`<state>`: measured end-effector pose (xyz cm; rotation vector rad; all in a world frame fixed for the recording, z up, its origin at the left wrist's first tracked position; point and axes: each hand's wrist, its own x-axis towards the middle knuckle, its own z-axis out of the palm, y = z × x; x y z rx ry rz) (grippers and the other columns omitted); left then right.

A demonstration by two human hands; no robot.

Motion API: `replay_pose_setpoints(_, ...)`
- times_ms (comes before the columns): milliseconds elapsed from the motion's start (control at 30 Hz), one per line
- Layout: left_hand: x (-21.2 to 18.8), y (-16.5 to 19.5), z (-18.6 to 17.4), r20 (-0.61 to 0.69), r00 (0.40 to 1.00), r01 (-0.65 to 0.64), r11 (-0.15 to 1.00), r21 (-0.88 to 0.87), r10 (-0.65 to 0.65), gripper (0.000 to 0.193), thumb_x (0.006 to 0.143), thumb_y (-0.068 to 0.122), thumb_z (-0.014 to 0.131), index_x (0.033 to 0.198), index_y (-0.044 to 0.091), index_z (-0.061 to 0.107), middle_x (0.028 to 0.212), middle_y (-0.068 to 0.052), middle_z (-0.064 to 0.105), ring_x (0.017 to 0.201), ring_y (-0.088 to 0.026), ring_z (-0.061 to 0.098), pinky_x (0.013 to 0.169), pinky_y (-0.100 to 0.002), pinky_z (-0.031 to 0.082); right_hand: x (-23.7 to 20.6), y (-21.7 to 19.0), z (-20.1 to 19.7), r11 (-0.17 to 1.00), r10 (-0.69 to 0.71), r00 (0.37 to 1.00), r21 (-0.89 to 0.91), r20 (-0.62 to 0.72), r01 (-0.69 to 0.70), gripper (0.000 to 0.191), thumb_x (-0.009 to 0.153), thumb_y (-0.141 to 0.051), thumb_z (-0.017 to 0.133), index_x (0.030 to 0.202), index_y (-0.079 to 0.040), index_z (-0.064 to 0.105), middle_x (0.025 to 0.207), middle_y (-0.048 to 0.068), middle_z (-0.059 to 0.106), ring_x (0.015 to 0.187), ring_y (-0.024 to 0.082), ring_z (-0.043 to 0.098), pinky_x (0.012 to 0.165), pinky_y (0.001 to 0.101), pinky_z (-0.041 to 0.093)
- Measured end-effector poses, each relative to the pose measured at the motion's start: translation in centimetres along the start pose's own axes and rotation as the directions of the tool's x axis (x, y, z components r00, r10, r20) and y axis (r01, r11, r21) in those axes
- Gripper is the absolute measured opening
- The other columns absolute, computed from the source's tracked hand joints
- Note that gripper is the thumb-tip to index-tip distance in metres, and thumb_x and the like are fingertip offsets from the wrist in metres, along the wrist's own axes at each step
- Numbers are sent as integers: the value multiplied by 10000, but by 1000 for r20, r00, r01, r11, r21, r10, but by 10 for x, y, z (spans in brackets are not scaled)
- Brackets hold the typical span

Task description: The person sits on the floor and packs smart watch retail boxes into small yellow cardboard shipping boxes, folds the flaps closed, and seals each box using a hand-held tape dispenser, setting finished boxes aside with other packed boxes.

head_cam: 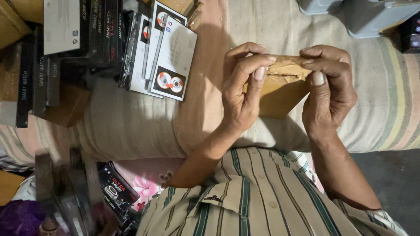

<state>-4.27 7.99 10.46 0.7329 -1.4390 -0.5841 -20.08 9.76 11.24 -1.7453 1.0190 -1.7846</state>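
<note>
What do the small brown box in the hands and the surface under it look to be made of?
The small brown box looks like plain matte cardboard: dull tan faces, a creased flap edge, held by the left hand and right hand. The surface beneath seems to be woven cloth, soft and wrinkled, with faded pastel stripes.

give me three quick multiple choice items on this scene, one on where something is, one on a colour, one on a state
1. Where do the flat white boxes lie?
A. left of the hands
B. on the shirt
C. right of the hands

2. What colour is the packet that the hands hold?
A. blue
B. brown
C. white

3. How is the packet held?
A. lying untouched
B. by one hand
C. pinched by both hands

A: they lie left of the left hand.
B: brown card.
C: the right hand grips it too.
</note>
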Motion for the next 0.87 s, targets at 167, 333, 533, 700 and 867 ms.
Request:
replay_pose_setpoints(167, -9, -16, -9, 133, 988, -73, 997, -4, 73, 331, 1091, 244, 652, 1371, 137, 513, 1356, -138, 516, 1259, -237, 610, 1054, -338, 569, -10, 12, -10, 997, -72, 992, -28, 102, 75, 171, 1102, -83, 570, 1261, -29, 543, 1307, 181, 556, 1162, 205, 553, 1036, 304, 471)
replay_pose_setpoints(333, -25, -24, -2, 117, 982, -169, 960, 225, 145, 804, 1010, 290, 789, 1564, 85, 244, 1454, -194, 492, 1291, -344, 566, 1080, -428, 530, -14, 21, -19, 995, -53, 981, -74, 189, 68, 276, 1109, -54, 634, 1351, -18, 509, 1255, 172, 574, 1119, 201, 563, 1003, 297, 482)
replay_pose_setpoints(533, -31, -9, 0, 20, 993, 97, 915, 392, -114, 957, 992, 347, 746, 1647, -9, 146, 1514, -272, 393, 1374, -397, 488, 1166, -484, 414, 2, 36, -24, 940, 339, 929, -19, 150, -341, 391, 1132, -80, 622, 1490, -20, 478, 1243, 137, 596, 1087, 158, 580, 975, 276, 491)
replay_pose_setpoints(700, -12, -17, -11, -54, 996, 94, 877, 471, -77, 707, 1076, 266, 690, 1605, -27, 323, 1529, -253, 404, 1427, -402, 413, 1281, -514, 324, 33, 84, -32, 852, -137, 962, -467, 237, 236, 525, 1034, 48, 619, 1469, 170, 352, 1337, 329, 466, 1160, 391, 524, 952, 391, 481)
replay_pose_setpoints(867, 27, -56, 20, 41, 954, 286, 944, 164, -296, 352, 1019, 295, 676, 1308, 98, 635, 1349, -96, 629, 1308, -278, 613, 1134, -439, 496, 99, 151, -85, 803, 147, 989, -581, -27, -135, 269, 1082, -79, 646, 1329, -13, 563, 1172, 156, 638, 983, 292, 641, 828, 389, 545)
